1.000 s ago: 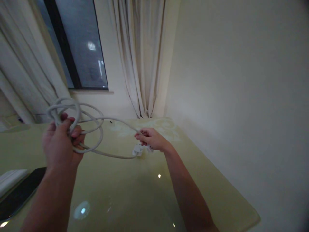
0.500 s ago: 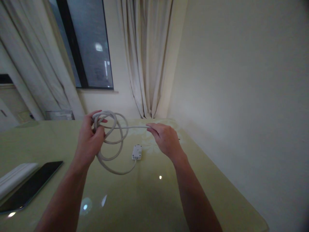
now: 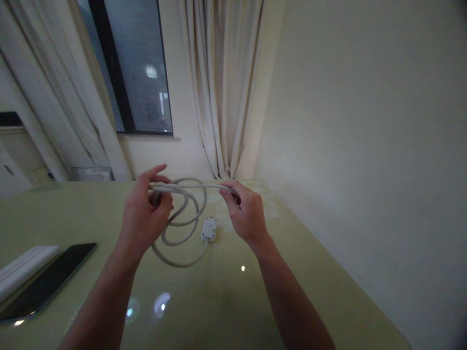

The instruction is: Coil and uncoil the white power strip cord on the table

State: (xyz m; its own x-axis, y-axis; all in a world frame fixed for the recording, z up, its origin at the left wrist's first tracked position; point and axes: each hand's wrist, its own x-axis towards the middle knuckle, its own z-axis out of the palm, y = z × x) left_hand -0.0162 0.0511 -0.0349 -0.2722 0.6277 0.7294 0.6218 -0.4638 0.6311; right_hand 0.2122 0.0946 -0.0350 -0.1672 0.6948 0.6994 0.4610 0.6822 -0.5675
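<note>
Glossy pale yellow-green tabletop (image 3: 219, 306), whitish patterning near far right corner, light reflections up front. Left side: black flat slab-like device (image 3: 51, 282), long white item (image 3: 27, 267) just beside it. Mid-tabletop: small white block (image 3: 209, 229) on cable (image 3: 180, 265) end, seemingly resting there; contact unclear.

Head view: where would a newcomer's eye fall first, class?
Probably on the pale looped cable near mid-picture, held by the left hand and the right hand. Next, the small white block joined to it, on the greenish table. Then the dark window, upper left.
</note>
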